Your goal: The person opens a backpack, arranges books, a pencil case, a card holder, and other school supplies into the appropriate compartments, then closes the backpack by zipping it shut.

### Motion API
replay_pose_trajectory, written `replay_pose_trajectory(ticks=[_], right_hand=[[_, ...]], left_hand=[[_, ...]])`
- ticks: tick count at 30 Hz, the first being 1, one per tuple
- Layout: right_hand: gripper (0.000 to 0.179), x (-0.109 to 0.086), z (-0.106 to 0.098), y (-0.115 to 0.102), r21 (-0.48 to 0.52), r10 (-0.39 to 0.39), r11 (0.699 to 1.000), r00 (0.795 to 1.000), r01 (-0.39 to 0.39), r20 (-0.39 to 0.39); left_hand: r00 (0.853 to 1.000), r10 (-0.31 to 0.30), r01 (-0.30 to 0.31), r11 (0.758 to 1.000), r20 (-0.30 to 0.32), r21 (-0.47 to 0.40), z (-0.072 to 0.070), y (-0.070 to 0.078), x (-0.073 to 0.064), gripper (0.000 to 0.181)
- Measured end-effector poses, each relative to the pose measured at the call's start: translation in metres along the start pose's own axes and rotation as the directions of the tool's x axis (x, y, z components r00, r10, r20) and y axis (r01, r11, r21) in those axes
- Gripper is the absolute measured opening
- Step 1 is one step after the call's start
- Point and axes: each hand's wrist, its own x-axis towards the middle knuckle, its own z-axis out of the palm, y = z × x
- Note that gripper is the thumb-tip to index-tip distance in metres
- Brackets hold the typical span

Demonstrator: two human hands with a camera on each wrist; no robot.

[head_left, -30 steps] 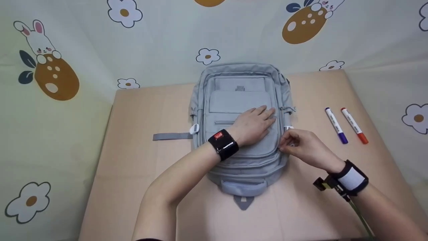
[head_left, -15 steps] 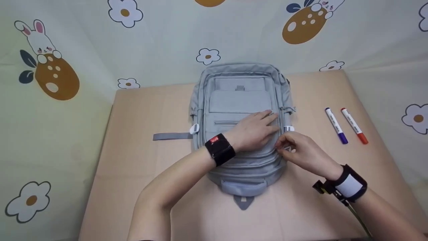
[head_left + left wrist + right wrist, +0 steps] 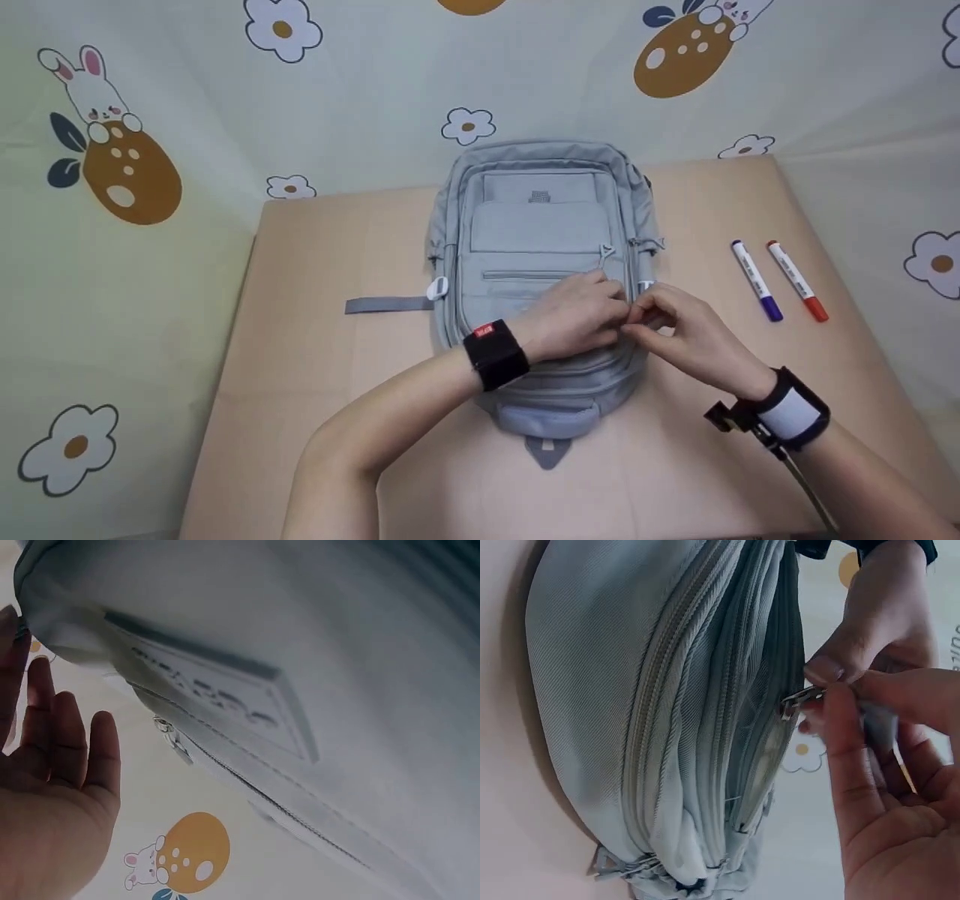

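Observation:
A grey backpack (image 3: 540, 225) lies flat on the table, its carry handle (image 3: 547, 421) toward the person. At its right edge my right hand (image 3: 694, 334) pinches a metal zipper pull (image 3: 804, 696) between thumb and index finger. Close against those fingertips, my left hand (image 3: 574, 315) grips the pocket's edge by the zipper, thumb uppermost. In the left wrist view the left hand's other fingers (image 3: 67, 742) extend loosely beside the bag. The pocket's zipper gapes in the right wrist view. Exactly where the left fingertips meet the fabric is partly hidden.
Two capped markers, one blue (image 3: 756, 281) and one red (image 3: 797, 281), lie right of the backpack. A grey strap (image 3: 386, 304) sticks out to its left on the tan table (image 3: 300, 360). Patterned cloth (image 3: 360, 112) hangs behind and along the sides.
My left hand has slid down and right from lying spread on the bag's front to its right edge, fingers now bent. The right hand stays by the zipper, shifting slightly.

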Motion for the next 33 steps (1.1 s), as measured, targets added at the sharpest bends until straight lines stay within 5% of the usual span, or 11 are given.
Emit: replay_pose_trajectory(ticks=[5, 8, 14, 22, 26, 33], right_hand=[[0.023, 0.008, -0.004, 0.017, -0.174, -0.050, 0.984, 0.997, 0.039, -0.064], [0.029, 0.011, -0.001, 0.030, -0.377, -0.183, 0.911, 0.983, 0.170, 0.000], [0.021, 0.015, 0.002, 0.047, -0.504, -0.412, 0.761, 0.904, 0.408, 0.111], [0.017, 0.017, -0.001, 0.055, -0.534, -0.541, 0.668, 0.831, 0.519, 0.131], [0.027, 0.013, 0.001, 0.057, -0.547, -0.547, 0.654, 0.826, 0.523, 0.136], [0.023, 0.013, 0.002, 0.057, -0.550, -0.494, 0.682, 0.858, 0.482, 0.140]], left_hand=[[1.000, 0.009, -0.008, 0.999, -0.015, 0.033, -0.001, 0.002, -0.001, 0.016], [1.000, 0.004, -0.003, 0.999, -0.015, 0.053, -0.001, 0.004, 0.000, 0.012], [1.000, 0.007, -0.005, 0.996, -0.029, 0.084, -0.002, 0.006, -0.001, 0.010], [0.998, 0.040, -0.033, 0.991, -0.053, 0.127, 0.001, 0.009, -0.008, 0.010], [0.999, 0.036, -0.031, 0.991, -0.038, 0.129, 0.004, 0.011, -0.012, 0.012], [1.000, 0.001, -0.002, 0.984, 0.006, 0.178, 0.000, 0.013, -0.014, 0.014]])
